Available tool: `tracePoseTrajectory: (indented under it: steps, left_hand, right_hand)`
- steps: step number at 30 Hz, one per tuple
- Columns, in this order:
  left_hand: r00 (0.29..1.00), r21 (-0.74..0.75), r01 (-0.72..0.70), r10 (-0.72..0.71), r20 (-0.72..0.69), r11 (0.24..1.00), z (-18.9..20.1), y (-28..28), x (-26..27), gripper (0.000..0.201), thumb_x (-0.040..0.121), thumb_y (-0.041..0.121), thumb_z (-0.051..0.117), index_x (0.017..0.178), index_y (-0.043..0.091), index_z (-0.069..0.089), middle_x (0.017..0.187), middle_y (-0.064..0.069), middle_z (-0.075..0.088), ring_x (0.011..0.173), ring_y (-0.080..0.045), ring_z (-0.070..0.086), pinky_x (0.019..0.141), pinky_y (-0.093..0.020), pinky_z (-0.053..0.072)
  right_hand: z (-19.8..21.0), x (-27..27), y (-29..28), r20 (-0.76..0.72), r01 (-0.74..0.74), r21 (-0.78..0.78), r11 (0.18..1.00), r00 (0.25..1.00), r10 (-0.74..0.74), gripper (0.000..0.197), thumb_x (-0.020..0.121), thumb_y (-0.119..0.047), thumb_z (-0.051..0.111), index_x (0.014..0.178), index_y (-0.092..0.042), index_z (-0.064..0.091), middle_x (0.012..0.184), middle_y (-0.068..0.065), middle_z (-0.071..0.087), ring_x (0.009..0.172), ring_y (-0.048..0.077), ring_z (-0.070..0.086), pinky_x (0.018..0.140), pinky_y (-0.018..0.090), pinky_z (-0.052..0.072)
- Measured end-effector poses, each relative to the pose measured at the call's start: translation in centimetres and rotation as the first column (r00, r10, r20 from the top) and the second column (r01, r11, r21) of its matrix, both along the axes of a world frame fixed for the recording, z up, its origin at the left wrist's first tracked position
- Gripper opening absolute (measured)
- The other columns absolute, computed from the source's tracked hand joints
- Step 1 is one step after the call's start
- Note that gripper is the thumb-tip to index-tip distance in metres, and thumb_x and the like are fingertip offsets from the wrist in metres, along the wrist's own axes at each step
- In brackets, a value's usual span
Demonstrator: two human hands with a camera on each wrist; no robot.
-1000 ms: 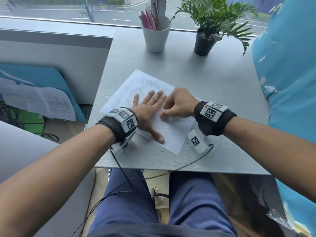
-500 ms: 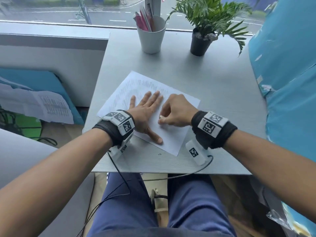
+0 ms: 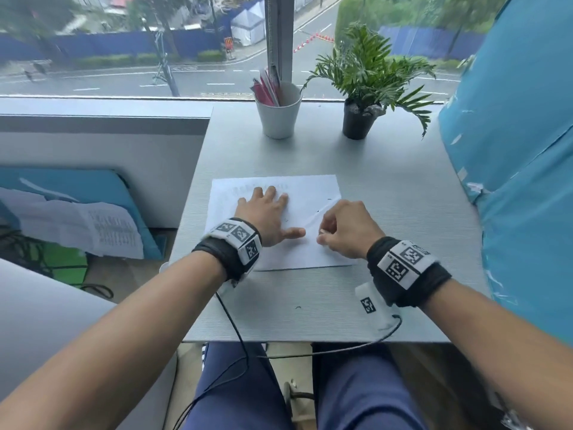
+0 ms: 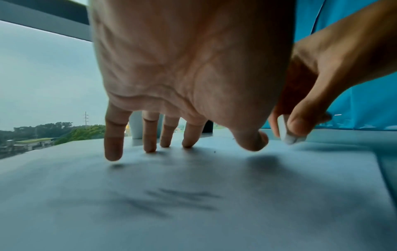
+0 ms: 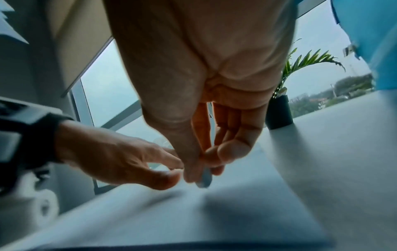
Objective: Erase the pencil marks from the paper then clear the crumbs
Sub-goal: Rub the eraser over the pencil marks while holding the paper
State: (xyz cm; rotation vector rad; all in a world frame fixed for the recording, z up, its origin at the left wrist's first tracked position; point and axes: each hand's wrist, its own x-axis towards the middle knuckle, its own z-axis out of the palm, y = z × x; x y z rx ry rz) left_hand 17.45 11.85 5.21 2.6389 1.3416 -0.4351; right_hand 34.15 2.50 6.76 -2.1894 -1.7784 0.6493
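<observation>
A white sheet of paper (image 3: 313, 187) lies square on the grey desk (image 3: 387, 187), with faint pencil marks (image 3: 248, 190) near its far left edge. My left hand (image 3: 266, 212) rests flat on the sheet, fingers spread, thumb out to the right. My right hand (image 3: 341, 231) pinches a small white eraser (image 4: 285, 130) between thumb and fingertips, its tip down on the paper just right of the left thumb. Blurred pencil strokes (image 4: 176, 200) show under the left wrist. A few dark crumbs (image 3: 328, 199) lie on the sheet.
A white cup of pens (image 3: 278, 111) and a potted plant (image 3: 359, 119) stand at the desk's far edge by the window. A blue padded panel (image 3: 521, 150) borders the right side. One crumb (image 3: 298, 307) sits on the desk near the front edge. Wrist cables hang off the front.
The paper has turned from a slanted lie to square with the desk. Both hands shifted; the right hand moved right, away from the left fingers. The head view tilted up.
</observation>
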Motion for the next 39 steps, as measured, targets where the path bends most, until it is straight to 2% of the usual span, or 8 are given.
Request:
tracePoseTrajectory:
  steps: [8, 12, 16, 21, 25, 29, 34, 39]
  left_hand:
    - [0.991, 0.017, 0.077, -0.079, 0.109, 0.997, 0.9, -0.1, -2.9, 0.043, 0.095, 0.048, 0.058, 0.113, 0.010, 0.066, 0.119, -0.009, 0.048, 0.112, -0.028, 0.053, 0.088, -0.038, 0.046]
    - [0.953, -0.042, 0.111, -0.094, 0.288, 0.993, 0.5, -0.1, -3.4, 0.037, 0.080, 0.046, 0.078, 0.101, 0.016, 0.073, 0.120, 0.000, 0.053, 0.113, -0.020, 0.052, 0.095, -0.037, 0.046]
    - [0.935, -0.211, 0.115, -0.034, 0.353, 0.971, 0.2, 0.9, -2.7, 0.075, 0.064, 0.047, 0.090, 0.126, 0.023, 0.055, 0.159, 0.000, 0.028, 0.145, -0.021, 0.029, 0.119, -0.039, 0.024]
    - [0.978, -0.338, 0.114, -0.045, 0.206, 0.934, -0.6, 2.3, -2.4, 0.137, 0.057, 0.064, 0.086, 0.160, 0.031, 0.000, 0.166, 0.004, -0.015, 0.151, -0.018, -0.017, 0.121, -0.052, -0.011]
    - [0.989, -0.339, 0.121, -0.085, 0.121, 0.933, -1.2, 2.2, -1.9, 0.145, 0.052, 0.071, 0.084, 0.157, 0.038, -0.012, 0.162, 0.006, -0.027, 0.149, -0.020, -0.027, 0.119, -0.055, -0.015]
    - [0.993, -0.338, 0.113, -0.090, 0.081, 0.934, -0.8, 2.3, -1.8, 0.148, 0.050, 0.072, 0.084, 0.156, 0.040, -0.014, 0.161, 0.007, -0.030, 0.148, -0.021, -0.029, 0.118, -0.059, -0.013]
    - [0.993, -0.348, 0.113, -0.092, 0.075, 0.931, -0.8, 2.4, -1.7, 0.151, 0.047, 0.073, 0.085, 0.155, 0.041, -0.016, 0.160, 0.008, -0.032, 0.147, -0.019, -0.031, 0.117, -0.057, -0.016]
    - [0.992, -0.335, 0.126, -0.109, 0.069, 0.934, -1.2, 2.5, -1.8, 0.153, 0.045, 0.076, 0.083, 0.155, 0.039, -0.016, 0.160, 0.008, -0.032, 0.147, -0.020, -0.031, 0.118, -0.060, -0.012]
  right_hand:
    - [0.2, 3.0, 6.4, 0.096, 0.071, 0.021, 0.997, 0.993, -0.072, 0.020, 0.072, -0.008, 0.069, 0.061, -0.024, 0.062, 0.092, 0.004, 0.071, 0.091, 0.024, 0.065, 0.076, 0.022, 0.048]
    - [0.0, 2.8, 9.2, 0.113, 0.025, 0.039, 0.999, 0.993, -0.029, 0.024, 0.069, -0.009, 0.069, 0.054, -0.023, 0.056, 0.089, 0.003, 0.072, 0.086, 0.025, 0.068, 0.072, 0.022, 0.048]
    - [-0.6, 2.0, 10.6, 0.133, -0.026, 0.047, 0.999, 0.991, 0.020, 0.023, 0.068, -0.010, 0.069, 0.055, -0.022, 0.056, 0.083, 0.006, 0.071, 0.079, 0.027, 0.068, 0.069, 0.022, 0.047]
    - [-0.7, 0.8, 9.5, 0.055, -0.128, 0.093, 0.987, 0.991, 0.124, 0.007, 0.075, -0.019, 0.077, 0.077, -0.012, 0.078, 0.077, 0.003, 0.072, 0.070, 0.014, 0.059, 0.067, 0.020, 0.042]
    - [-1.1, -0.1, 6.8, -0.041, -0.112, 0.132, 0.985, 0.992, 0.118, 0.009, 0.073, -0.021, 0.077, 0.076, -0.013, 0.079, 0.069, -0.001, 0.070, 0.067, 0.012, 0.061, 0.062, 0.019, 0.045]
    - [0.0, -0.8, 5.4, -0.084, -0.333, -0.076, 0.940, 0.941, 0.327, 0.012, 0.072, -0.025, 0.077, 0.073, -0.013, 0.079, 0.065, -0.001, 0.072, 0.059, 0.010, 0.061, 0.056, 0.023, 0.049]
    - [0.5, 1.0, 8.9, -0.090, -0.147, 0.058, 0.987, 0.984, 0.152, 0.008, 0.074, -0.020, 0.076, 0.071, -0.013, 0.077, 0.063, -0.002, 0.069, 0.058, 0.007, 0.058, 0.057, 0.017, 0.042]
    - [0.4, -2.4, 4.6, -0.100, -0.430, -0.099, 0.897, 0.901, 0.421, 0.020, 0.072, -0.021, 0.072, 0.057, -0.009, 0.069, 0.053, 0.003, 0.063, 0.047, 0.010, 0.048, 0.049, 0.024, 0.040]
